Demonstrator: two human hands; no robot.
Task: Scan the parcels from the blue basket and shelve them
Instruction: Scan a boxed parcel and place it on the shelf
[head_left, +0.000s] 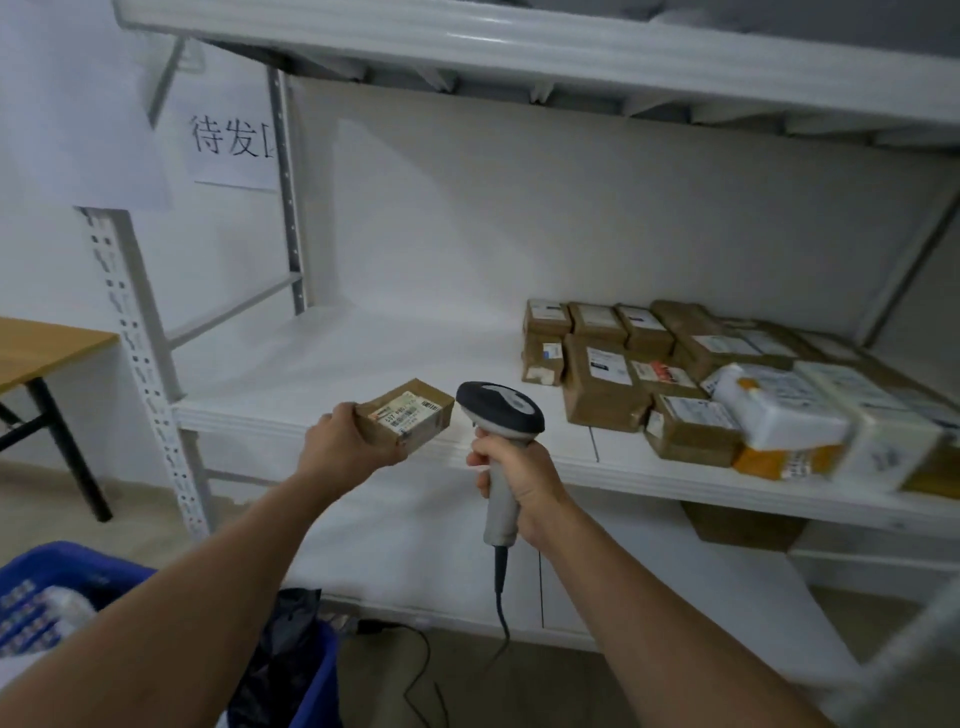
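Gripping a small cardboard parcel (408, 415) by its near left end, the left hand (345, 447) has its thumb on top and its fingers curled under the box. The parcel is tilted, and its white barcode label faces up. It is held just over the front edge of the white shelf board (322, 374); whether it touches the board cannot be told.

Just right of the left hand, the right hand (519, 483) is wrapped round the grey handle of a barcode scanner (501, 415). The scanner's dark head sits above the fist, just beside the parcel's right end and apart from it. A black cable (500, 577) hangs from the bottom of the handle, below the right hand, and runs down toward the floor.

Beyond and to the right of the right hand, the shelved parcels (602, 384) lie packed together on the same board. They are brown boxes with white labels, some of them stacked. A white-wrapped parcel (779, 410) rests on top at the near right. A brown box (743, 525) sits on the level below.

Below and left of the left forearm is the blue basket (57, 564), with its contents only partly seen. A black bag (283, 639) lies at its right side.

Left of the left hand stands a perforated shelf upright (137, 364), and further left is a wooden table (41, 343) with black legs. Above the left hand, a paper sign (228, 145) with printed characters hangs on the wall.
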